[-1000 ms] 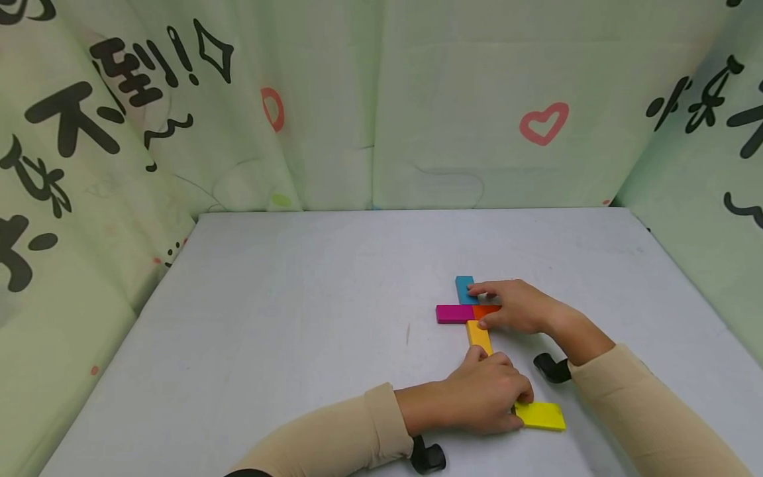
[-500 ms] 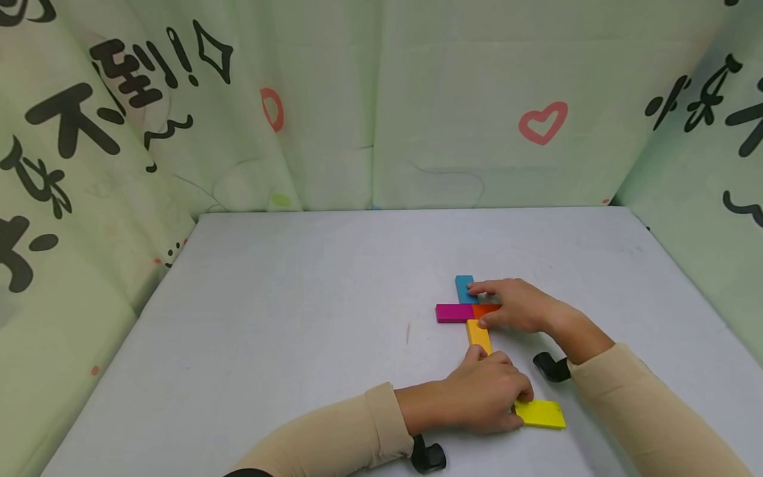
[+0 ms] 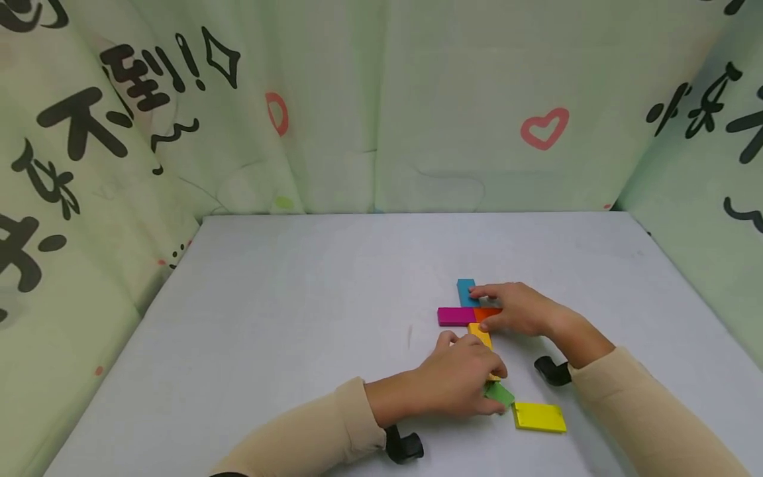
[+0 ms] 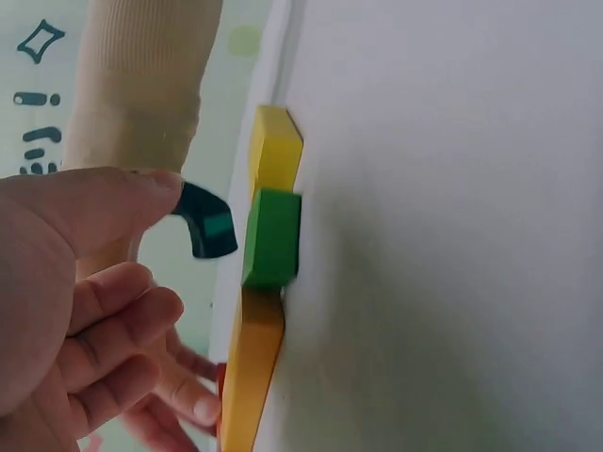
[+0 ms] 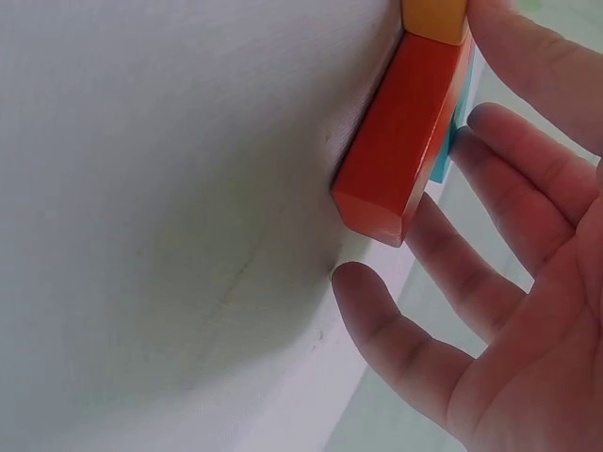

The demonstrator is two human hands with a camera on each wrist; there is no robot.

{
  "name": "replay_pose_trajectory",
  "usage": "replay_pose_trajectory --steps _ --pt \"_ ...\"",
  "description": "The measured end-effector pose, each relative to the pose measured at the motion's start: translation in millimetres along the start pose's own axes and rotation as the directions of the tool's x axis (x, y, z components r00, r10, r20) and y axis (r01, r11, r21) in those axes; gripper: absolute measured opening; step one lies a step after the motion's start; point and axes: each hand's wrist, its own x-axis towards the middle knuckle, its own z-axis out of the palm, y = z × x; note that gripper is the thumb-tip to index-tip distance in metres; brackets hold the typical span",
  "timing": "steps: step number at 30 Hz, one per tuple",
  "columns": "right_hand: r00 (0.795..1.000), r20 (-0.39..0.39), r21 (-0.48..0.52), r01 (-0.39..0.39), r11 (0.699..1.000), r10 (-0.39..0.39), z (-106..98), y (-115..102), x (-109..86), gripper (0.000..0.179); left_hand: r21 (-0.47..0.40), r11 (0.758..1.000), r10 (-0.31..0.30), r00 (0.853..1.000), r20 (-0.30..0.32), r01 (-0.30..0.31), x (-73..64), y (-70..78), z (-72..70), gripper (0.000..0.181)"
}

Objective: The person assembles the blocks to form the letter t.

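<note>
My left hand point(image 3: 450, 377) hovers over the green block point(image 3: 499, 394) and the amber block point(image 3: 479, 334), partly covering both. In the left wrist view nothing lies between its thumb and loosely bent fingers, and the green block point(image 4: 273, 240) stands between the yellow and amber ones. My right hand point(image 3: 524, 309) lies over the orange block point(image 3: 485, 314), its index fingertip at the blue block point(image 3: 466, 291) and its thumb at the amber one. A magenta block point(image 3: 456, 317) touches the orange block's left end. At the near end of the row is the yellow block point(image 3: 539, 417).
The blocks lie on a white table point(image 3: 298, 298). Pale green printed curtains point(image 3: 465, 99) hang behind it and at both sides. Black wrist-worn pieces point(image 3: 553, 371) jut from the beige sleeves.
My left hand has moved left and slightly up, off the yellow block, uncovering part of the green block. My right hand stays where it was. The head view has shifted slightly.
</note>
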Motion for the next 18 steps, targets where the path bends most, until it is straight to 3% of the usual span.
replay_pose_trajectory --steps 9,18 --pt "1.0 0.006 0.005 -0.025 1.0 0.025 5 -1 -2.5 0.063 -0.075 0.992 -0.104 0.993 -0.05 0.1 -15.9 -26.6 -4.1 0.046" --pt "1.0 0.004 -0.03 -0.02 0.999 0.02 4 -2 0.4 0.065 -0.039 0.984 -0.18 0.971 -0.156 0.176 -24.3 -58.7 -16.9 0.055"
